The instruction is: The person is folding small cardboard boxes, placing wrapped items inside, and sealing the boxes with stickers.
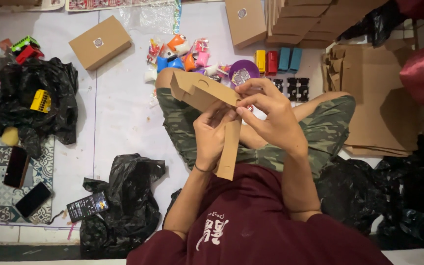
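I sit cross-legged on the floor and hold a flat brown cardboard box blank above my lap. My left hand grips its middle from below, fingers curled over the fold. My right hand pinches the upper edge of the blank near its right end. One long flap hangs down toward my chest, and a folded end with a cut-out points up and left. Just beyond the blank lie a purple bowl and a heap of small colourful plastic toys.
Closed cardboard boxes lie on the white floor sheet. Stacks of flat cardboard rise at the right. Black plastic bags hold toy vehicles at left. Phones lie near the patterned tiles. Toy cars line up ahead.
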